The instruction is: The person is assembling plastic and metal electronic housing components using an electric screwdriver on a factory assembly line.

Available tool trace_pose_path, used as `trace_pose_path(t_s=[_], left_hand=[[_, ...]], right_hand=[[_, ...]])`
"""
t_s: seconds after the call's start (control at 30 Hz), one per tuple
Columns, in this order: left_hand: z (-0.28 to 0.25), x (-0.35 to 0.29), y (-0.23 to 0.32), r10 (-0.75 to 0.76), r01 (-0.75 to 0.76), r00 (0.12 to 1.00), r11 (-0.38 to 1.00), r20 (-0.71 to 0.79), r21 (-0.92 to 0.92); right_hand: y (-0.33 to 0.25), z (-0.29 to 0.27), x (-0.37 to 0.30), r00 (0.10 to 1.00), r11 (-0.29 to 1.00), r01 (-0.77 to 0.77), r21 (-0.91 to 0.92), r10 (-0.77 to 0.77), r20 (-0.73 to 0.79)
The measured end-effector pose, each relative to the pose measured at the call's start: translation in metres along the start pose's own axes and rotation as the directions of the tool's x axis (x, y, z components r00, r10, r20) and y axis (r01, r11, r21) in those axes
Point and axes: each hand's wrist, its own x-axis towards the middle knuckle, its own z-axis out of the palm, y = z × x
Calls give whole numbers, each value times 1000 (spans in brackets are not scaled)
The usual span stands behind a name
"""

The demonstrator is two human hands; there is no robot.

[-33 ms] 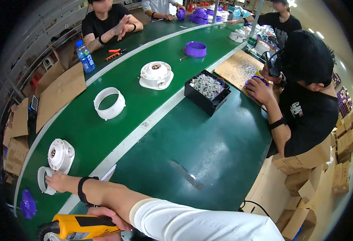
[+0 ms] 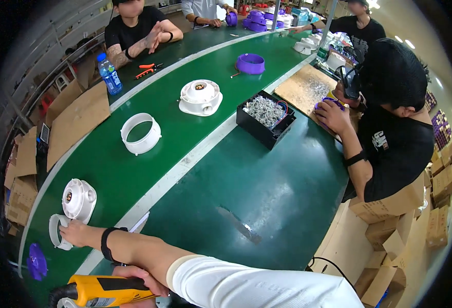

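My right hand reaches across the belt at the lower left, its fingers closed at the rim of a white plastic ring standing on its side. Right beside it lies a white round housing with a copper-coloured centre. Below my right forearm, my left hand grips a yellow and black power tool with a black ribbed end. What kind of tool it is, I cannot tell. My right sleeve hides part of the left hand. A purple plastic part lies at the far left.
Along the green belt stand another white ring, a white housing and a purple ring. A black box of small metal parts sits nearby. One co-worker works at right; others stand behind. Pliers lie beside a blue bottle.
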Motion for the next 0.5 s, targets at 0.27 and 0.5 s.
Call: trace_pose_path(t_s=[0.27, 0.5], left_hand=[[11, 0, 5, -55, 54, 998, 998, 35, 43], [28, -7, -3, -123, 118, 985, 992, 123, 46]], right_hand=[[-13, 1, 5, 967, 995, -84, 62, 97, -236], [-18, -82, -22, 950, 956, 56, 287, 37, -309]])
